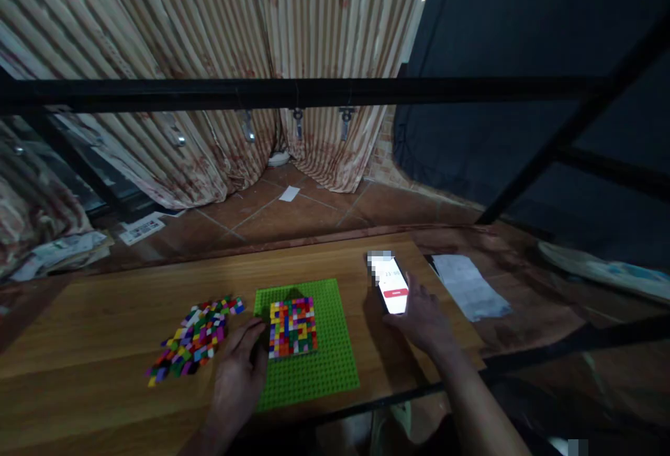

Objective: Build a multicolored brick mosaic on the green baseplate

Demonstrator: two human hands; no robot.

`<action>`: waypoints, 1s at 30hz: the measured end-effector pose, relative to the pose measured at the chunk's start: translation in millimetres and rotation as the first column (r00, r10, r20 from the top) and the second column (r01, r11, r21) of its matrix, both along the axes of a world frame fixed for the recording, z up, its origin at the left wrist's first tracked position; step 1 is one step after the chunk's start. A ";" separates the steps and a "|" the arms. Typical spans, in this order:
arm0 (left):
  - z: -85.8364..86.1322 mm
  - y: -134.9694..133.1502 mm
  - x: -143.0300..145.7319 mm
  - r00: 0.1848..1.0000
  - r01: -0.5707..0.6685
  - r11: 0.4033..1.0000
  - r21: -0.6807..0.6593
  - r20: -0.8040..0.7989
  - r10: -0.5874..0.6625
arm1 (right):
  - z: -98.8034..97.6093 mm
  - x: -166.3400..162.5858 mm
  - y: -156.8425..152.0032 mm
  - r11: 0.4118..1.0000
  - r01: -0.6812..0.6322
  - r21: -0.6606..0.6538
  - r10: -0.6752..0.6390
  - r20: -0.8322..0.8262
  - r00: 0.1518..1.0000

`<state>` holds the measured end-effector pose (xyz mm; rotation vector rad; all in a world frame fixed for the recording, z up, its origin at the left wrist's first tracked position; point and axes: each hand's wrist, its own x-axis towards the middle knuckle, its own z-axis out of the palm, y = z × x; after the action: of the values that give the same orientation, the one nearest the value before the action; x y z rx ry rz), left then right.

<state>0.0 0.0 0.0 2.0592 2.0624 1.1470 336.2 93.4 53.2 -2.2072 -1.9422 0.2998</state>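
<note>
A green studded baseplate point(335, 344) lies on the wooden table point(130, 288), with a square of many-coloured toy bricks point(293, 327) on it. At the plate's left edge rests my left hand point(241, 365), its fingers loosely bent and the thumb apart; I see nothing held in it. Left of that hand is a loose heap of small coloured bricks point(196, 337). My right hand point(423, 316) grips the lower right corner of a phone point(393, 287), thumb at the bottom edge and fingers along the right side. The lit screen shows a red button and blurred digits.
A dark metal bar point(324, 91) with hanging clips runs across beyond the table. Behind it hang striped curtains point(209, 23). White papers point(468, 285) lie to the table's right, and more papers point(141, 228) are on the tiled floor at the left.
</note>
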 end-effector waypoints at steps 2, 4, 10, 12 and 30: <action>-0.5 -0.1 -0.6 1.000 0.016 1.000 -0.004 0.000 -0.016 | 5.3 -2.7 0.5 0.999 0.005 0.036 -0.005 0.017 1.000; -1.2 -0.5 -0.8 1.000 0.018 1.000 -0.003 0.001 -0.018 | 11.3 -8.8 1.4 0.995 -0.032 0.091 0.032 0.001 0.999; 1.3 -2.7 2.3 1.000 0.000 1.000 -0.016 -0.007 0.000 | 14.6 -49.5 1.9 0.965 -0.257 0.047 0.261 -0.175 0.949; 2.7 -3.0 3.4 1.000 -0.006 1.000 -0.022 -0.002 0.006 | 11.5 -63.6 1.4 0.942 -0.331 -0.050 0.318 -0.178 0.931; 2.4 -2.1 1.2 0.999 0.021 1.000 0.014 -0.043 -0.021 | 7.2 -86.3 11.3 0.900 -0.431 -0.069 0.415 -0.170 0.894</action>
<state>1.2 -2.1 2.4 2.1251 2.0514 1.1282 249.9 104.7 60.4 -1.7281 -2.3501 0.6264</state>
